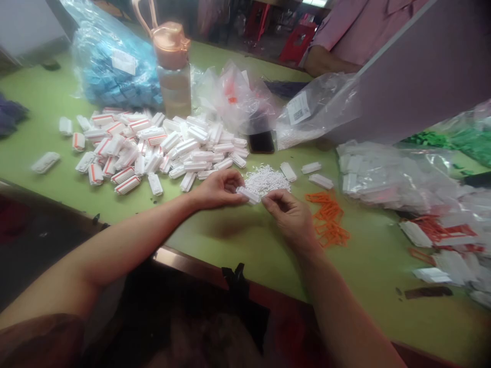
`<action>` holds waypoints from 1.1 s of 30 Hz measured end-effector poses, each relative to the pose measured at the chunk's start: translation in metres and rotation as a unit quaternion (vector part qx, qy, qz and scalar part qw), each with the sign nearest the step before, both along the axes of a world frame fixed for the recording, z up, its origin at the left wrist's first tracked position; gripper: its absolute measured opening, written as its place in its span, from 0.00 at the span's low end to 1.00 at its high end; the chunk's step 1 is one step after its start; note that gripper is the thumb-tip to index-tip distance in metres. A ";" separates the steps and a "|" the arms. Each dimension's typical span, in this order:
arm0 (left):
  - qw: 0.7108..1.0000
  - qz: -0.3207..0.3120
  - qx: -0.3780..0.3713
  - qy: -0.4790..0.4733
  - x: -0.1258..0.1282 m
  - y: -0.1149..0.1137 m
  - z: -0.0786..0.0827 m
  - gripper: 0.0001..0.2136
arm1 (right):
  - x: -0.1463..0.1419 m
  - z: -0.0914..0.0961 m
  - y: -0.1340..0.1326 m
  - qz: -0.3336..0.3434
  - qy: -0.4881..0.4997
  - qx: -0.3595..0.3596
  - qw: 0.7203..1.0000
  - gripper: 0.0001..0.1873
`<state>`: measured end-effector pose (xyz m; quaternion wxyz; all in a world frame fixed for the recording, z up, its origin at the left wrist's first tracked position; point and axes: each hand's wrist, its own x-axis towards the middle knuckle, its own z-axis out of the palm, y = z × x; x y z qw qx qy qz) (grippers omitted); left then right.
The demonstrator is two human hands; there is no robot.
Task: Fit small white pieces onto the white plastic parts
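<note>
Left hand (220,189): fingers clamped on a white plastic housing (248,194) just above the desk (238,235), long axis left-right. Right hand (289,217) is just beside its free end, fingers pinched together.

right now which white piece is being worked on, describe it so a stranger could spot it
Start at the green table, where a heap of tiny white bits lies. Right in front of that heap is the white piece, the only one gripped in the left hand, with the right hand at its end; every other lies loose.
</note>
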<state>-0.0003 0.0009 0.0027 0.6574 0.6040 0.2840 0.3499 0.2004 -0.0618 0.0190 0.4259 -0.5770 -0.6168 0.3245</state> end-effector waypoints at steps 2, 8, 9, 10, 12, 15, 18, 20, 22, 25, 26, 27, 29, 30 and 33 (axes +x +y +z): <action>1.000 -0.005 -0.001 0.000 0.000 0.000 0.000 0.17 | 0.000 -0.001 0.000 -0.011 0.022 -0.025 0.999 0.15; 1.000 -0.004 0.004 0.011 -0.002 0.000 -0.001 0.17 | -0.003 0.000 -0.002 -0.012 -0.058 0.074 0.995 0.11; 1.000 -0.004 0.004 0.012 -0.002 0.000 -0.001 0.17 | -0.004 0.000 -0.002 -0.008 -0.083 0.105 0.991 0.10; 1.000 -0.004 0.003 0.011 -0.001 0.000 0.000 0.17 | -0.005 0.000 -0.003 -0.005 -0.109 0.132 0.985 0.10; 1.000 -0.005 -0.004 0.009 -0.001 0.000 0.000 0.17 | -0.006 0.000 -0.003 -0.003 -0.163 0.173 0.971 0.09; 1.000 -0.005 -0.010 0.010 0.000 -0.001 0.002 0.16 | -0.007 -0.001 -0.005 -0.003 -0.258 0.223 0.940 0.08; 1.000 0.001 -0.011 0.012 0.000 -0.003 0.003 0.16 | -0.008 0.001 -0.007 -0.009 -0.363 0.286 0.887 0.06; 1.000 0.007 -0.013 0.008 0.000 -0.003 0.003 0.16 | -0.009 0.003 -0.008 -0.007 -0.405 0.315 0.858 0.06; 1.000 0.009 -0.019 0.000 0.000 -0.003 0.002 0.16 | -0.009 0.004 -0.009 0.000 -0.417 0.325 0.849 0.05; 0.999 0.016 -0.039 -0.022 0.000 -0.002 -0.001 0.17 | -0.009 0.005 -0.011 0.009 -0.411 0.326 0.851 0.06; 0.998 0.021 -0.045 -0.029 0.000 -0.001 -0.002 0.17 | -0.010 0.005 -0.012 0.013 -0.410 0.327 0.851 0.06; 0.998 0.026 -0.050 -0.034 0.000 -0.001 -0.003 0.17 | -0.011 0.005 -0.013 0.016 -0.411 0.324 0.852 0.07; 0.997 0.033 -0.053 -0.041 0.000 0.001 -0.005 0.17 | -0.011 0.005 -0.014 0.020 -0.405 0.303 0.862 0.09; 0.997 0.034 -0.054 -0.046 -0.001 0.001 -0.005 0.17 | -0.010 0.006 -0.014 0.022 -0.391 0.285 0.875 0.09; 0.997 0.031 -0.057 -0.050 -0.001 0.002 -0.006 0.18 | 0.005 0.009 -0.011 0.008 -0.285 0.218 0.933 0.12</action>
